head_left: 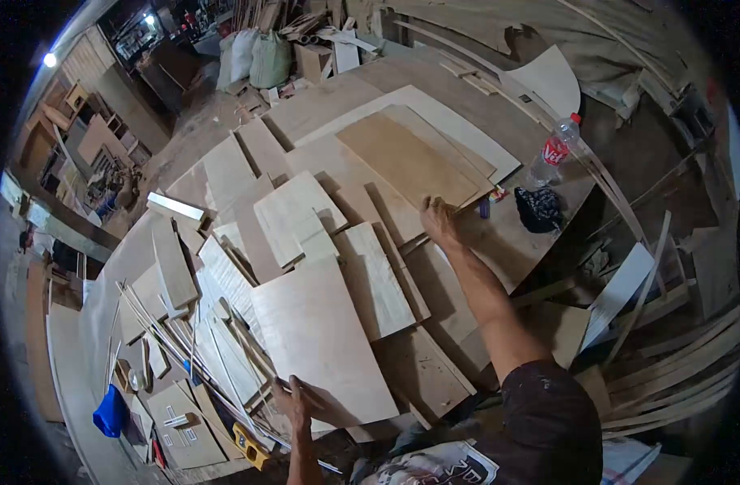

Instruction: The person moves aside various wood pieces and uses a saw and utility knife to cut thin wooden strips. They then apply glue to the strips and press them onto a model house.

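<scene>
My left hand (293, 399) is at the lower left edge of a pale plywood panel (317, 339), its fingers closed on that edge. The panel lies tilted over other wood pieces in front of me. Farther off, with my arm stretched out, my right hand (439, 221) grips the near edge of a thin brown board (410, 158). That board rests on a larger whitish sheet (499, 153). Between the two hands lie a light wooden block panel (374, 279) and a shallow wooden tray-like piece (422, 372).
A plastic bottle (554, 153) with a red cap stands right, near a dark patterned cloth (538, 210). Thin wood strips (156, 327), a yellow spirit level (249, 446) and a blue object (109, 414) lie left. Sacks (269, 61) stand at the back.
</scene>
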`<state>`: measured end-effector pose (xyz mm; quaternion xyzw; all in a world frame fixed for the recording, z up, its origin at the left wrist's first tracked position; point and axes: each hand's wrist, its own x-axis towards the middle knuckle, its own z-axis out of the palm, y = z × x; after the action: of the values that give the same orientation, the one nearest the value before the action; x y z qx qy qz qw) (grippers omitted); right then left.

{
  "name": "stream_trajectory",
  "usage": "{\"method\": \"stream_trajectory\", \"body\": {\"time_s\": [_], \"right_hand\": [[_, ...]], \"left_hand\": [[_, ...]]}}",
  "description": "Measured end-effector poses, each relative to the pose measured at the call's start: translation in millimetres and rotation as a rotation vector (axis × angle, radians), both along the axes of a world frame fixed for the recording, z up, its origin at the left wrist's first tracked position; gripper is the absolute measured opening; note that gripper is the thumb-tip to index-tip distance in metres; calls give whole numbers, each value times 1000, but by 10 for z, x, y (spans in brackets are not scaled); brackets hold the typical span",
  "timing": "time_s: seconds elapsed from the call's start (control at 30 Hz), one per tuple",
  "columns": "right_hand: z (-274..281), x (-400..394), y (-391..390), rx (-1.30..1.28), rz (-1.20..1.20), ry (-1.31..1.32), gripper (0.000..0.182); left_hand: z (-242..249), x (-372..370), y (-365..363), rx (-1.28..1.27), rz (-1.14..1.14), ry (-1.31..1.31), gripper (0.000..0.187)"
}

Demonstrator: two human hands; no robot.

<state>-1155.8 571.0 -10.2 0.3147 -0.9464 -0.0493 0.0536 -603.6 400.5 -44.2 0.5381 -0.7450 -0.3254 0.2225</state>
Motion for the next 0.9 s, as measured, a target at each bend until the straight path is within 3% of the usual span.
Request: {"method": "stream_trajectory", "body": {"time_s": [0.03,0.07,0.17,0.2,0.27,0.3,0.37,0.4,0.47,0.5,0.57,0.6,0.67,0.7,0.73,0.8,0.83,0.9], "right_hand": [[-169,-162,45,23,146,188,46],[-307,-360,116,18,147,187,46],[111,-596,299,-450,31,-330,65],[88,-657,381,-448,42,-327,65],[-61,-765,532,-363,-298,-215,109],[-73,-820,534,-374,-290,-216,109],[-137,-879,548,-378,-366,-343,149],[-173,-920,607,-380,-365,-349,149],[-224,-1032,670,-807,-181,-708,151],[-156,-1028,622,-818,-179,-712,151],[29,-932,558,-422,-354,-469,154],[30,-872,568,-427,-368,-471,154],[31,-788,607,-535,-486,-486,150],[141,-651,529,-445,-620,-313,108],[171,-631,628,-448,-632,-306,108],[217,-595,776,-1035,-324,-995,56],[338,-547,793,-1044,-329,-989,56],[596,-341,718,-1462,-144,-873,37]], "left_hand": [[18,-10,-30,63,9,-29,67],[28,-14,-49,130,22,-57,71],[180,-78,-2,126,8,-25,66],[155,-56,-23,87,-6,-14,64],[105,-99,-59,50,31,-38,65],[174,-147,-48,56,25,-19,62],[389,-219,-3,112,23,-29,62],[410,-233,-6,108,25,-33,62],[439,-263,-19,122,34,-81,62],[498,-270,-24,90,1,-110,61],[534,-290,-2,50,-13,-74,60],[533,-288,12,24,-29,-34,60],[510,-295,6,17,-60,-64,60],[580,-337,44,25,-67,-97,59],[620,-385,70,30,-72,-128,58],[541,-456,32,11,-100,-146,57],[492,-509,17,-59,-133,-103,55],[617,-668,45,-182,-212,-65,51]]}}
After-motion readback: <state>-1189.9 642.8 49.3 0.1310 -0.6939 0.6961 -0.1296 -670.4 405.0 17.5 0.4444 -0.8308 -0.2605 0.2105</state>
